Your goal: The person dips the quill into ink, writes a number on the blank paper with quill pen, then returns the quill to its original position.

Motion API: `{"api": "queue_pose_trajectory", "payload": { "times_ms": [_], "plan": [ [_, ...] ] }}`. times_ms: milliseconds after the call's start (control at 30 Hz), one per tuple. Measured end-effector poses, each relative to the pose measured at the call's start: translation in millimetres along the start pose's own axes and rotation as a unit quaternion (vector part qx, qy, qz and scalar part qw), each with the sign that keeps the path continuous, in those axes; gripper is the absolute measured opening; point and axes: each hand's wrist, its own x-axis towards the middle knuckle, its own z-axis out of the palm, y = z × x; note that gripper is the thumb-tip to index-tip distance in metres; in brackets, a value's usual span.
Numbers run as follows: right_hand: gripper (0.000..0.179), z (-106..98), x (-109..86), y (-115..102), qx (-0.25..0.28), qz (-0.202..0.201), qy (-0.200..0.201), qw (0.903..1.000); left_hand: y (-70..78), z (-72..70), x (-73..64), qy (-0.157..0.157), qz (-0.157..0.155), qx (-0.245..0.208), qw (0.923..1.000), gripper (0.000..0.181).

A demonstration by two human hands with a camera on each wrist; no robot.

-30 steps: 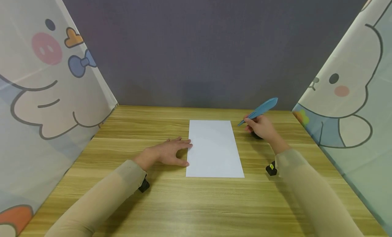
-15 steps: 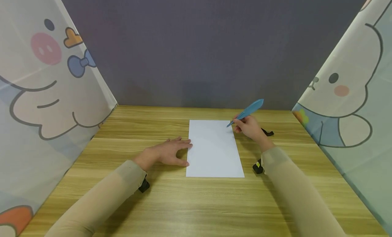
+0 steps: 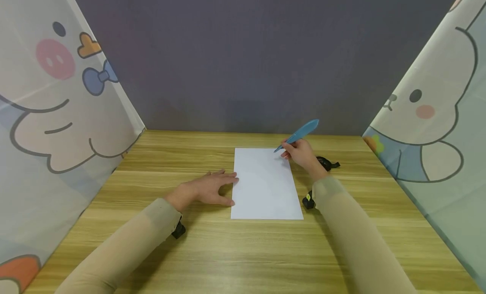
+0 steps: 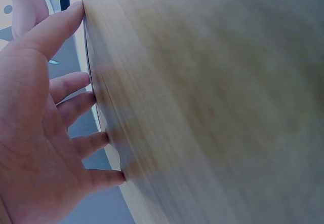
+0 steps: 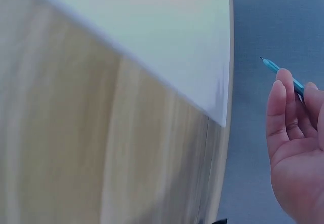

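Note:
A blank white sheet of paper (image 3: 265,184) lies on the wooden table. My left hand (image 3: 212,188) is spread at its left edge, thumb and fingertips resting on the margin; the left wrist view shows the fingers (image 4: 76,107) apart and fairly straight. Between thumb and fingers my right hand (image 3: 300,152) pinches a blue feather-shaped pen (image 3: 301,131), its plume slanting up to the right. In the head view the nib overlaps the sheet's top right part. The right wrist view shows the pen's dark tip (image 5: 262,58) raised above the paper (image 5: 192,46).
A small black object (image 3: 324,163) with a strap-like end lies right of the paper, partly behind the right wrist. A grey panel (image 3: 243,62) stands at the table's back. Cartoon-printed curtains (image 3: 429,117) flank both sides. Black wrist cameras (image 3: 178,228) hang under the sleeves.
My right hand has carried the pen leftward from beside the paper to over its top right part, uncovering more of the black object. The left hand has stayed in place.

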Motion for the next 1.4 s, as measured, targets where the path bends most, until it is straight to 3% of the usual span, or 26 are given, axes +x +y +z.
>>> {"api": "queue_pose_trajectory", "payload": {
  "times_ms": [433, 1400],
  "plan": [
    [0.036, 18, 18.9, 0, 0.047, 0.009, 0.003, 0.9989, -1.5, -0.2, -0.1, 0.004, 0.001, 0.0, 1.0, 0.089],
    [0.037, 34, 35.9, 1, 0.025, 0.052, 0.017, 0.9982, -3.5, 2.9, 3.6, 0.003, 0.003, 0.009, 0.9999, 0.089]
  ]
}}
